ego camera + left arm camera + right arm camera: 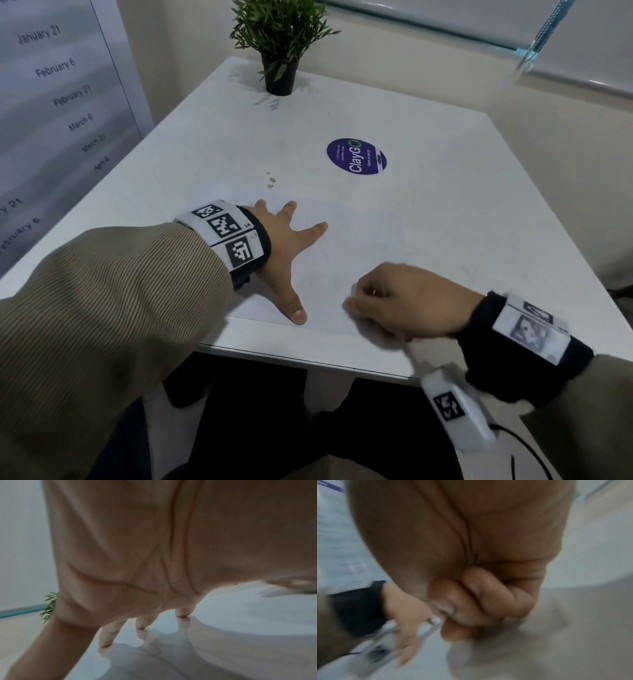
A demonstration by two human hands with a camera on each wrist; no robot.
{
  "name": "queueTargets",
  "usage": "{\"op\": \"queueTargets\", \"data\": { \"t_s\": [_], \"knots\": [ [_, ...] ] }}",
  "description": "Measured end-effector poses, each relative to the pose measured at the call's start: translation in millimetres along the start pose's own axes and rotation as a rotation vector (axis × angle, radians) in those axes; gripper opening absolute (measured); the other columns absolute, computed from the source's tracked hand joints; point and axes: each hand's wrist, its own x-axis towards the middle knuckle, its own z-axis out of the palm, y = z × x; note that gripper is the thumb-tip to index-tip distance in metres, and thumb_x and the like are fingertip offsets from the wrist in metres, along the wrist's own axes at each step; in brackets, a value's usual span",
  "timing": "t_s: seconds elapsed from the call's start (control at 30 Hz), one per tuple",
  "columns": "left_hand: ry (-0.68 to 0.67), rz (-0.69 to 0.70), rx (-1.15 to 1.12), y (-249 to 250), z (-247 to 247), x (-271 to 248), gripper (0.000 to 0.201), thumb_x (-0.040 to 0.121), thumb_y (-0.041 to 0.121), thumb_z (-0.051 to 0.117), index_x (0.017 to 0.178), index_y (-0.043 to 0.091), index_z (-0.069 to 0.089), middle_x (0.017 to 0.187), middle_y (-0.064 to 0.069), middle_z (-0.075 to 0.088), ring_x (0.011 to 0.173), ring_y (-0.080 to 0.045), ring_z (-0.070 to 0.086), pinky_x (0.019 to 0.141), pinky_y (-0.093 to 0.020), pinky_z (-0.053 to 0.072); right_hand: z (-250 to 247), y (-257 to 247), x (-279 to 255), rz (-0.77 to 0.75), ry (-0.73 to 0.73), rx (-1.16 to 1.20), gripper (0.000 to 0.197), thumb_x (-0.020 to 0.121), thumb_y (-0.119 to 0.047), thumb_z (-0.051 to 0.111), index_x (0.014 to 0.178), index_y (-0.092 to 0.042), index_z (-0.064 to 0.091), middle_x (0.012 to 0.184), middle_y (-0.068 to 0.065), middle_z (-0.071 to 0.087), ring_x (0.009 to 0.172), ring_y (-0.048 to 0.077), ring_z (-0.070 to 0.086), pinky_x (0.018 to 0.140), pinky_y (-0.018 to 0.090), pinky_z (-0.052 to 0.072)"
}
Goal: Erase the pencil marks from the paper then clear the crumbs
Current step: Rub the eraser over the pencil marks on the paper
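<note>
A white sheet of paper (376, 240) lies on the white table (222, 144), close to its near edge. Faint pencil marks (322, 270) show on the sheet between my hands. My left hand (287, 246) is spread flat and presses the paper down; in the left wrist view its fingertips (105, 642) touch the sheet. My right hand (394, 301), blurred by motion, rests on the paper with curled fingers (471, 601) pinching a small pale eraser that is almost wholly hidden. A few small specks (270, 180) lie on the table beyond the paper.
A potted plant (279, 44) stands at the table's far edge. A round purple sticker (356, 156) lies flat at the middle right. A wall poster with dates (51, 85) hangs on the left. The table's near edge (308, 359) runs just below my hands.
</note>
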Motion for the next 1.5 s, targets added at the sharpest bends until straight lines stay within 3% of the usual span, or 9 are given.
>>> {"op": "queueTargets", "data": {
  "t_s": [0.33, 0.47, 0.63, 0.73, 0.87, 1.0, 1.13, 1.27, 1.5],
  "knots": [
    [0.009, 0.001, 0.003, 0.2, -0.2, -1.3, 0.155, 0.037, 0.094, 0.071, 0.145, 0.054, -0.032, 0.163, -0.005, -0.034, 0.151, -0.047, -0.015, 0.114, -0.069, 0.017, -7.3, 2.7, 8.1, 0.055, 0.129, -0.022, 0.043, 0.101, -0.037, 0.055, 0.068, -0.010, 0.063, 0.066, 0.005, 0.069, 0.056, 0.010, 0.055, 0.065, 0.031, 0.048],
    [0.004, -0.002, -0.007, -0.5, 0.3, -1.3, 0.156, 0.036, 0.094, 0.072, 0.144, 0.055, -0.032, 0.163, -0.004, -0.034, 0.150, -0.047, -0.016, 0.114, -0.072, 0.016, 3.7, -10.2, -0.4, -0.027, -0.047, -0.044, 0.043, 0.101, -0.036, 0.053, 0.071, -0.008, 0.064, 0.061, -0.001, 0.068, 0.050, 0.006, 0.053, 0.066, 0.029, 0.051],
    [0.011, 0.003, -0.001, -0.4, -0.2, -1.5, 0.156, 0.036, 0.095, 0.071, 0.145, 0.055, -0.032, 0.163, -0.005, -0.033, 0.151, -0.048, -0.014, 0.114, -0.071, 0.017, -5.7, 0.5, 9.8, 0.033, 0.121, -0.040, 0.043, 0.100, -0.038, 0.055, 0.067, -0.013, 0.063, 0.062, -0.002, 0.067, 0.059, 0.011, 0.058, 0.065, 0.030, 0.049],
    [0.007, -0.002, 0.006, 0.5, -0.2, -1.5, 0.156, 0.035, 0.095, 0.071, 0.144, 0.055, -0.033, 0.163, -0.005, -0.034, 0.151, -0.047, -0.014, 0.114, -0.071, 0.017, 2.4, -11.2, 5.1, -0.031, -0.043, -0.043, 0.044, 0.101, -0.035, 0.052, 0.068, -0.009, 0.064, 0.059, -0.002, 0.067, 0.052, 0.006, 0.054, 0.067, 0.031, 0.052],
    [0.005, -0.001, 0.007, 0.3, -1.3, -2.6, 0.155, 0.038, 0.094, 0.072, 0.145, 0.054, -0.032, 0.163, -0.005, -0.033, 0.151, -0.048, -0.014, 0.115, -0.070, 0.018, -12.2, 1.1, 14.0, 0.049, 0.102, -0.025, 0.044, 0.100, -0.036, 0.054, 0.067, -0.009, 0.065, 0.064, 0.003, 0.070, 0.050, 0.007, 0.054, 0.064, 0.029, 0.049],
    [-0.001, -0.012, 0.015, 1.9, -1.6, -3.6, 0.155, 0.037, 0.094, 0.071, 0.145, 0.054, -0.033, 0.163, -0.006, -0.033, 0.151, -0.048, -0.014, 0.114, -0.070, 0.016, 1.0, -13.4, 5.8, -0.051, -0.087, -0.076, 0.044, 0.101, -0.037, 0.053, 0.069, -0.008, 0.063, 0.062, 0.001, 0.068, 0.050, 0.006, 0.052, 0.069, 0.032, 0.051],
    [0.000, -0.011, 0.022, 2.8, -2.9, -3.6, 0.154, 0.039, 0.094, 0.071, 0.145, 0.053, -0.033, 0.163, -0.006, -0.033, 0.151, -0.048, -0.013, 0.114, -0.068, 0.017, -9.7, -5.1, 17.0, 0.021, 0.096, -0.080, 0.043, 0.101, -0.037, 0.054, 0.071, -0.008, 0.067, 0.068, 0.004, 0.071, 0.061, 0.014, 0.059, 0.064, 0.030, 0.047],
    [0.002, -0.017, 0.027, 3.3, -1.5, -3.7, 0.155, 0.039, 0.094, 0.072, 0.145, 0.053, -0.033, 0.163, -0.006, -0.033, 0.151, -0.048, -0.013, 0.114, -0.069, 0.017, -0.7, -17.0, 11.1, -0.041, -0.077, -0.114, 0.044, 0.101, -0.037, 0.052, 0.068, -0.011, 0.065, 0.061, -0.003, 0.069, 0.052, 0.006, 0.055, 0.066, 0.027, 0.050],
    [-0.004, -0.019, 0.020, 3.3, -1.8, -3.7, 0.155, 0.039, 0.094, 0.072, 0.144, 0.053, -0.034, 0.162, -0.007, -0.034, 0.150, -0.049, -0.015, 0.115, -0.069, 0.015, -5.9, -15.0, 19.9, -0.050, -0.035, -0.122, 0.046, 0.101, -0.036, 0.052, 0.067, -0.009, 0.063, 0.064, 0.003, 0.068, 0.053, 0.010, 0.053, 0.067, 0.031, 0.052]
  ]
}}
